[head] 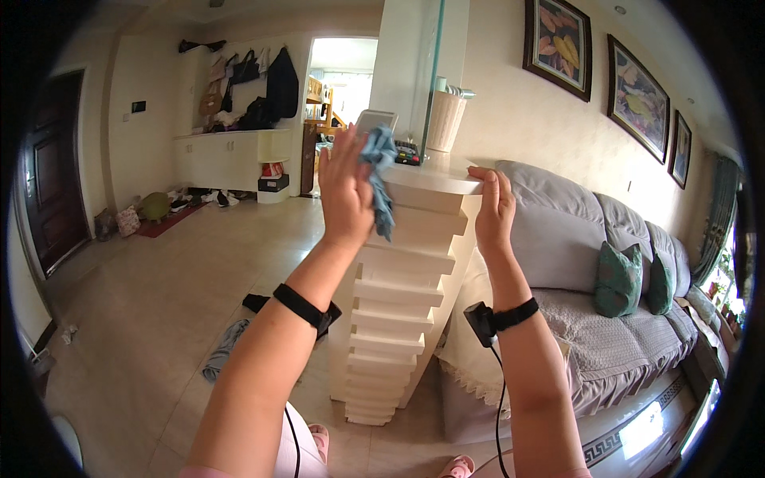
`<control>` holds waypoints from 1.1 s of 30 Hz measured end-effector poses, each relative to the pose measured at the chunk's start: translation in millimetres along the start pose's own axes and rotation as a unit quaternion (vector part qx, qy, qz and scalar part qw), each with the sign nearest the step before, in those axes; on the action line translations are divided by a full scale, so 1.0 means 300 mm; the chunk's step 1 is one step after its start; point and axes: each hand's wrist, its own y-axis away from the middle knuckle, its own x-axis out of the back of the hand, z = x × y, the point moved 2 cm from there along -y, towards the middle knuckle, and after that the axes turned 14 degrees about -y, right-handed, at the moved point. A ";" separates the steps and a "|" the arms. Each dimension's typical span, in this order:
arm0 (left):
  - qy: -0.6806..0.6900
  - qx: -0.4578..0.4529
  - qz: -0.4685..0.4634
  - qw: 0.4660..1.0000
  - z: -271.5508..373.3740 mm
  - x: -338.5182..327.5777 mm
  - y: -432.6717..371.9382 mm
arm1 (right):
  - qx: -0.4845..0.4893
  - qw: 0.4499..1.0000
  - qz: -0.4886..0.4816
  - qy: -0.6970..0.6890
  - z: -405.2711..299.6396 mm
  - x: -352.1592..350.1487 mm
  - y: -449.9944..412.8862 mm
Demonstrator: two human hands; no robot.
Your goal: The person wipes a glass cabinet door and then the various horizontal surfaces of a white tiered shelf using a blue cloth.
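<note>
A tall white cabinet (406,262) with a stack of slatted fronts stands right before me. Its rounded top (439,178) is level with my hands. My left hand (348,191), slightly blurred, presses a crumpled blue cloth (381,173) at the left side of the top. Some of the cloth hangs down past the edge. My right hand (495,200) rests on the right rim of the top, with its fingers on the edge and no object in it. On the top, a small dark object (408,154) lies behind the cloth, beside a glass panel (434,83).
A white woven basket (447,121) stands behind the glass. To the right is a grey sofa (550,227) with green cushions (618,279). Grey clothing (226,351) lies on the tiled floor at left. Black cables (501,394) hang from my wrist bands.
</note>
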 end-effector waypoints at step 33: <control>0.371 0.623 0.057 0.687 -0.088 0.012 0.035 | 0.127 0.987 0.068 0.077 0.024 -0.042 0.018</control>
